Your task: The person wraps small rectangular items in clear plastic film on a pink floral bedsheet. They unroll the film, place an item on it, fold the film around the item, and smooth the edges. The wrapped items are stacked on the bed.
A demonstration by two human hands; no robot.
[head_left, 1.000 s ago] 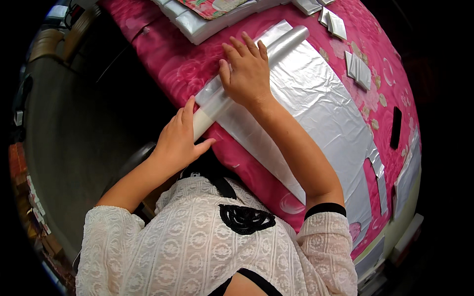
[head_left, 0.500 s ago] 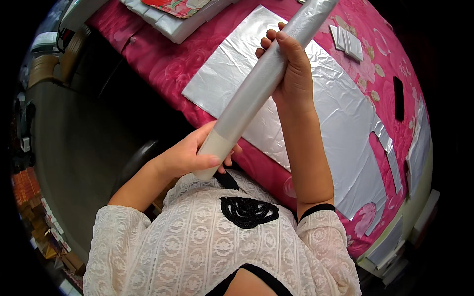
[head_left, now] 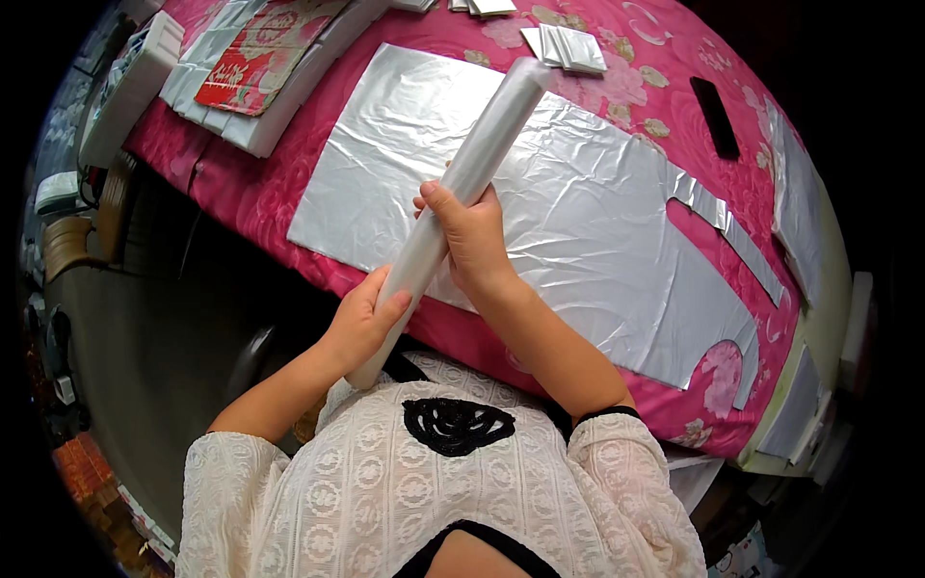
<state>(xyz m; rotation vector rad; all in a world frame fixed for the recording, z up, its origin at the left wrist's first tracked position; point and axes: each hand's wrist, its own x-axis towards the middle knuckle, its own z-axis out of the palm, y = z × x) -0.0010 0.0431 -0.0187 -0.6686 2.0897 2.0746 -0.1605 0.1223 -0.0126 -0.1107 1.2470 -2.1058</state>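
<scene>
Both hands are wrapped round a long roll of clear plastic film (head_left: pixel 493 125), tilted from my waist up toward the far right. My left hand (head_left: pixel 366 323) grips its lower part, close to my body. Around its middle closes my right hand (head_left: pixel 469 231), thumb on top. Under and beyond the roll, a large silver foil sheet (head_left: pixel 588 222) lies spread on the table. The foil's surface is wrinkled, and its right end is cut into curved shapes with narrow strips.
A pink floral cloth (head_left: pixel 246 207) covers the table. White foam blocks (head_left: pixel 279 120) with a red printed card (head_left: pixel 255 58) sit at the far left. Small folded silver packets (head_left: pixel 573 50) lie at the back, a black phone-like slab (head_left: pixel 714 118) at the right.
The roll has come down and left, so its far end now shows. My right hand has slid closer to my left hand. The view has shifted, showing more of the table's far side.
</scene>
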